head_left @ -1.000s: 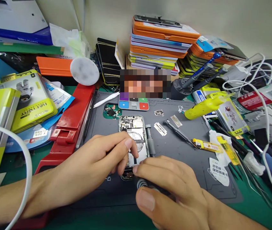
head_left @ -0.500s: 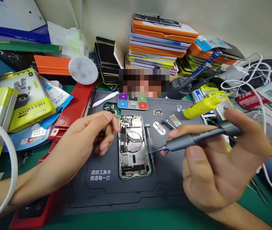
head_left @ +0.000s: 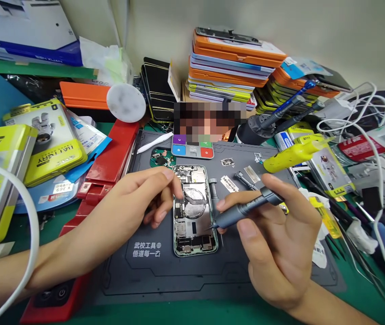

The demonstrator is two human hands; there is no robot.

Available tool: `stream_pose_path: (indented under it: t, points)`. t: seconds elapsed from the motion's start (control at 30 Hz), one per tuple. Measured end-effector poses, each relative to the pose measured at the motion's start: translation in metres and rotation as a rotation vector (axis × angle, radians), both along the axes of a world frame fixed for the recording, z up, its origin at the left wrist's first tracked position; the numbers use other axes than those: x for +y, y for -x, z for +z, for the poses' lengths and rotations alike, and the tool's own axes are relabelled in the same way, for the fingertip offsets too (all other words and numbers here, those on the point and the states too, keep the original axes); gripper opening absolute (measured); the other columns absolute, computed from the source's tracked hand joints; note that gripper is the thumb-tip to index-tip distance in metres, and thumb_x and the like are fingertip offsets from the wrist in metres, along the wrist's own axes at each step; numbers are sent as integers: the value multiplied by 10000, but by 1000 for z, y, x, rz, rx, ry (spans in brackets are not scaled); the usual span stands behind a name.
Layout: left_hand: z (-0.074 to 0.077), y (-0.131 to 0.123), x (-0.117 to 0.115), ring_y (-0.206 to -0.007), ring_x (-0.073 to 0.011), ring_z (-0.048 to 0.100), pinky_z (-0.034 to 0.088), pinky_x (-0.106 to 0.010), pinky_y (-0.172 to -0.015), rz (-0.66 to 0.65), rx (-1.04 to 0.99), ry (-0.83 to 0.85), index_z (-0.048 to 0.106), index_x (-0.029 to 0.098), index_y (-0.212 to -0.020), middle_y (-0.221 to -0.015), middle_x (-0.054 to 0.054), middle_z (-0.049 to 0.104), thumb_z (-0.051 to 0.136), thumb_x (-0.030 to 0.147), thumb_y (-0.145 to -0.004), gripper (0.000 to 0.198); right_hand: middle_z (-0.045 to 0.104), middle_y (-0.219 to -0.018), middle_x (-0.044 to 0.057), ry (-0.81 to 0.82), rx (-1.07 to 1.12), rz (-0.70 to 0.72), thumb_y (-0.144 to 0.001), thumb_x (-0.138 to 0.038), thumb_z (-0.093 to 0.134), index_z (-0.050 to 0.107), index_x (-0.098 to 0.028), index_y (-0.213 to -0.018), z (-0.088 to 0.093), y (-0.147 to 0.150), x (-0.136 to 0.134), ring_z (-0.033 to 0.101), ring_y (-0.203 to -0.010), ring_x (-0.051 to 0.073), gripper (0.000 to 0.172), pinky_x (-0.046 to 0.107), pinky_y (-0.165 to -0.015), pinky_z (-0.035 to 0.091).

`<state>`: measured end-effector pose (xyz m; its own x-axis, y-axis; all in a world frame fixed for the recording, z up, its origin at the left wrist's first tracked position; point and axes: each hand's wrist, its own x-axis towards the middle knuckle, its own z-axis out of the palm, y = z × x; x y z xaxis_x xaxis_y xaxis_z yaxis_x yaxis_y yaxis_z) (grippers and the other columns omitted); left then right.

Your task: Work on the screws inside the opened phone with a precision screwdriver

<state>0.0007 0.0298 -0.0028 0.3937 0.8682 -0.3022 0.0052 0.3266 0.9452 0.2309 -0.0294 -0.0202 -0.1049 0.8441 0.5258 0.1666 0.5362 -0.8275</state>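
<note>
An opened phone, its inner parts bare, lies face up on a dark grey work mat. My right hand grips a dark grey precision screwdriver. The tip points down-left over the phone's lower right part; contact cannot be made out. At the phone's upper left edge is my left hand, its fingers curled in. One fingertip overlaps the phone's rim, and whatever those fingers hold, if anything, is hidden. A second screwdriver lies along the phone's right side, partly covered by my right hand.
Beyond the phone are a colour-squared magnetic pad, a razor blade and a small circuit board. A yellow bottle lies at right. Tweezers rest farther right. A red device and battery boxes crowd the left.
My right hand has moved left and brought the screwdriver tip from beside the phone to over its lower right part. My left hand has come slightly closer to the phone. The view has shifted slightly.
</note>
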Motion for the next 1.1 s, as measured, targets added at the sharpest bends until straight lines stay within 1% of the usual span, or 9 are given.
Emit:
stream_pose_path:
  t: [0.1,0.2,0.37,0.47,0.53,0.67,0.83,0.93,1.1]
  points:
    - [1,1,-1,-555,-129,496,420,-233,-586,-8,-10,23,686,244,-840,-570,69,568,501,376,-1132,370,726,-1144,79,-39,-18,29,-1026,8,512,475,-261,-1640,0,0,0,758,-1037,209,671,306,-723,718]
    - [2,1,-1,-557,-130,498,415,-239,-581,-7,-4,27,687,244,-839,-577,69,570,515,393,-1130,369,729,-1158,87,-29,-23,26,-1038,-12,517,464,-278,-1641,-2,-2,-1,765,-1028,223,661,338,-713,717]
    - [3,0,-1,-552,-125,484,403,-237,-590,-26,19,10,678,237,-829,-565,68,557,492,344,-1129,369,727,-1148,95,-34,-64,49,-1010,13,526,431,-275,-1666,-2,-4,-1,771,-1014,229,723,328,-668,703]
    - [2,-1,-1,-553,-123,482,405,-234,-595,-28,20,14,678,237,-830,-567,69,556,499,359,-1127,368,728,-1147,95,-44,-59,40,-1019,-14,527,438,-278,-1667,-2,-4,-1,774,-1004,236,704,338,-674,712]
    - [2,-1,-1,-553,-122,482,403,-234,-591,-28,16,19,678,238,-834,-570,71,553,505,378,-1129,369,720,-1202,96,-66,-38,24,-1034,-41,537,460,-284,-1658,-2,-4,-3,785,-1004,237,674,360,-710,727]
    - [1,-1,0,-545,-123,477,391,-243,-574,-44,23,14,682,237,-845,-575,69,557,503,379,-1130,365,651,-1423,122,-121,-64,2,-1048,-43,548,465,-279,-1671,-3,-7,-7,822,-1008,230,671,365,-770,739]
    - [2,1,-1,-556,-127,493,424,-244,-589,-43,46,11,694,237,-853,-593,64,572,504,392,-1128,369,738,-1275,104,-131,-127,103,-948,31,601,413,-229,-1694,0,-12,-7,815,-1044,233,812,327,-775,731]
    - [2,1,-1,-553,-126,490,435,-237,-585,-45,45,18,687,238,-834,-583,66,563,522,435,-1123,387,759,-1280,106,-145,-151,138,-877,66,641,418,-190,-1692,0,-14,-7,813,-1063,225,883,304,-768,724]
    - [3,-1,-1,-544,-128,482,435,-238,-576,-38,29,11,682,236,-828,-575,66,554,524,407,-1114,368,789,-1312,121,-128,-179,125,-892,61,648,423,-224,-1700,-1,-17,-10,825,-1052,254,886,343,-739,743]
